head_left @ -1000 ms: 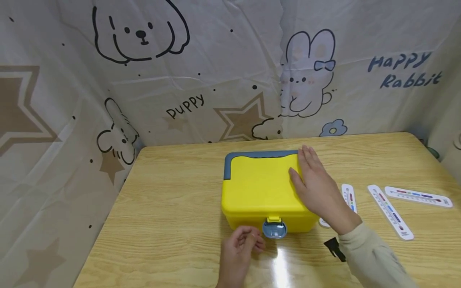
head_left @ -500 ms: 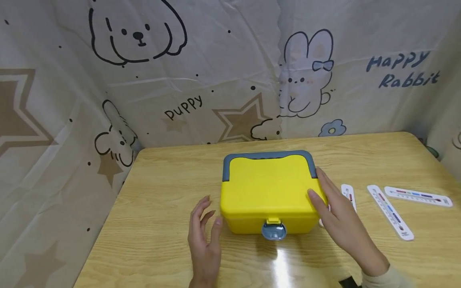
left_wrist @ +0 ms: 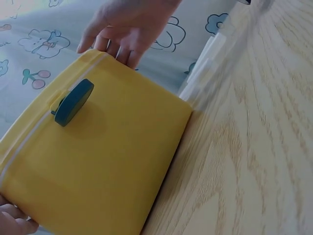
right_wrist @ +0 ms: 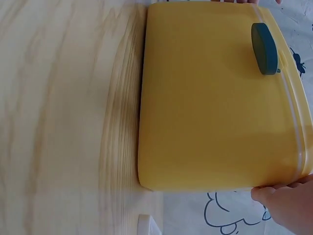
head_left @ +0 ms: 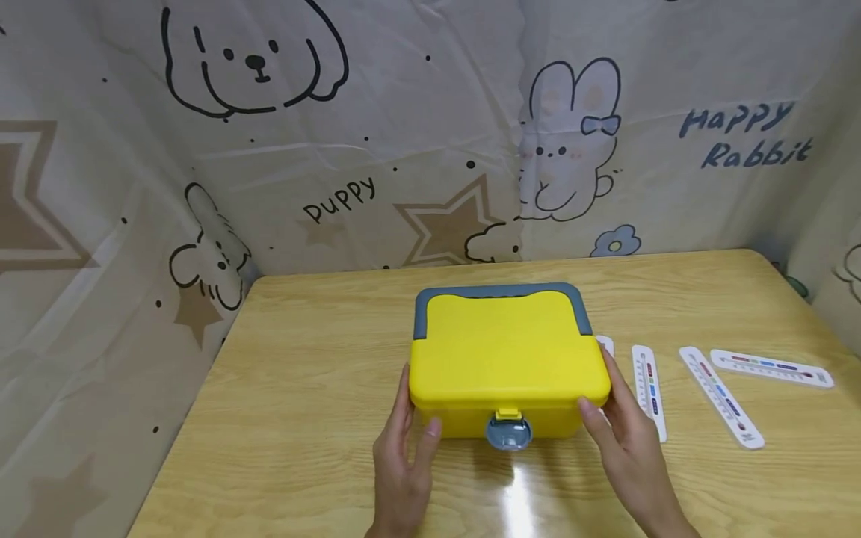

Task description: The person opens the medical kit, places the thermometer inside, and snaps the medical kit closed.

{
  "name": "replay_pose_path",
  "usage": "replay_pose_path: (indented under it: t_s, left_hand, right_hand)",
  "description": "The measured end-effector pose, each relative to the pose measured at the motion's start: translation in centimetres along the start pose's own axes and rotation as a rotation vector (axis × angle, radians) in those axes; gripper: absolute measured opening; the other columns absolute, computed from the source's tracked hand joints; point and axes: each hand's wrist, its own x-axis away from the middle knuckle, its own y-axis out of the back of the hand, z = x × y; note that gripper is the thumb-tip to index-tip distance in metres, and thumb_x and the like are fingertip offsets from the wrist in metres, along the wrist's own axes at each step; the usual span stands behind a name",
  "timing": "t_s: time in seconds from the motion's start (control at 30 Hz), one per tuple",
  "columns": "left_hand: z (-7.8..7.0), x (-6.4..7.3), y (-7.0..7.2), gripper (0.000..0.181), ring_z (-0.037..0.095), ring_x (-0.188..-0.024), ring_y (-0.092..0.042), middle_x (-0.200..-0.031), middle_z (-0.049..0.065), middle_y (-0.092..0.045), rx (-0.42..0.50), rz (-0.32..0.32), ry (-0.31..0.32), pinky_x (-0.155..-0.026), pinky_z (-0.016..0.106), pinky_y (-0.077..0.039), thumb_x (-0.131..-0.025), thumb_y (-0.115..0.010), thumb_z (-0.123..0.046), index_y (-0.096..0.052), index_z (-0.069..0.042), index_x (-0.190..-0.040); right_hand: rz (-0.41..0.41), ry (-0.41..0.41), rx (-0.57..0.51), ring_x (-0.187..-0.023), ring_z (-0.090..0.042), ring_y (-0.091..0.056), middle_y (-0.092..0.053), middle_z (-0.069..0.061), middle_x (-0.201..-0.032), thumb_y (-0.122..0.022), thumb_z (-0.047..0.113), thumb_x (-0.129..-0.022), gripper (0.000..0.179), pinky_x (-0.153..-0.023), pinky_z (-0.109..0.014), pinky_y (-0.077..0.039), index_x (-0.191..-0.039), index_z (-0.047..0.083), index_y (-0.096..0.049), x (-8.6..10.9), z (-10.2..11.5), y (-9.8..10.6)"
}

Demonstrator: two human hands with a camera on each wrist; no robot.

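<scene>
A yellow lidded storage box point(head_left: 507, 351) stands on the table, its blue-grey handle point(head_left: 498, 291) folded flat round the lid's back edge. At the front the blue-grey latch point(head_left: 509, 435) sticks out, flipped up from the box wall. My left hand point(head_left: 402, 474) holds the box's left side, thumb by the front corner. On the opposite side my right hand point(head_left: 632, 456) grips the right front corner, its thumb in front and fingers along the side. Seen from the left wrist, the right hand's fingers curl at the lid's rim. The inside of the box is hidden.
Several white strip thermometers lie right of the box: one upright-lying thermometer point(head_left: 649, 392), a slanted thermometer point(head_left: 721, 396), a sideways thermometer point(head_left: 772, 368) and one partly covered. A printed curtain point(head_left: 430, 134) hangs behind the wooden table point(head_left: 303, 388).
My left hand has moved from the latch to the box's left side. My right hand has slid from the lid's top right to the right front corner. The latch stays flipped out.
</scene>
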Motion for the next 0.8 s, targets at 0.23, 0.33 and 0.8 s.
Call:
replay_pose_path:
  t_s: [0.23,0.33,0.8]
  left_hand:
    - [-0.1,0.4,-0.2,0.064,0.018,-0.136,-0.038,-0.153,0.007,-0.033,-0.075,-0.023,0.009,-0.108,0.039,-0.033,-0.098,-0.053,-0.011,-0.021,-0.011,-0.154]
    - [-0.2,0.6,-0.2,0.066,0.018,-0.136,-0.039,-0.153,0.006,-0.033,-0.104,-0.038,-0.001,-0.109,0.036,-0.032,-0.096,-0.055,-0.012,-0.022,-0.011,-0.153]
    - [-1.0,0.3,0.0,0.068,0.023,-0.135,-0.040,-0.151,0.007,-0.036,-0.300,-0.066,-0.155,-0.106,0.039,-0.036,-0.094,-0.061,-0.015,-0.026,-0.009,-0.152]
  right_hand:
    - [-0.011,-0.001,-0.055,-0.134,-0.005,-0.039,-0.032,-0.008,-0.155,-0.046,0.006,-0.102,0.061,-0.099,-0.011,-0.037,-0.154,0.024,-0.021,0.6,0.5,-0.1]
    - [-0.017,-0.062,-0.048,-0.133,-0.002,-0.039,-0.031,-0.007,-0.155,-0.043,0.012,-0.104,0.056,-0.098,-0.009,-0.036,-0.154,0.023,-0.022,0.9,0.9,0.0]
    - [-0.029,-0.008,-0.121,-0.132,-0.007,-0.042,-0.031,-0.012,-0.155,-0.033,0.007,-0.104,0.051,-0.098,-0.011,-0.038,-0.154,0.017,-0.025,1.0,2.1,0.9]
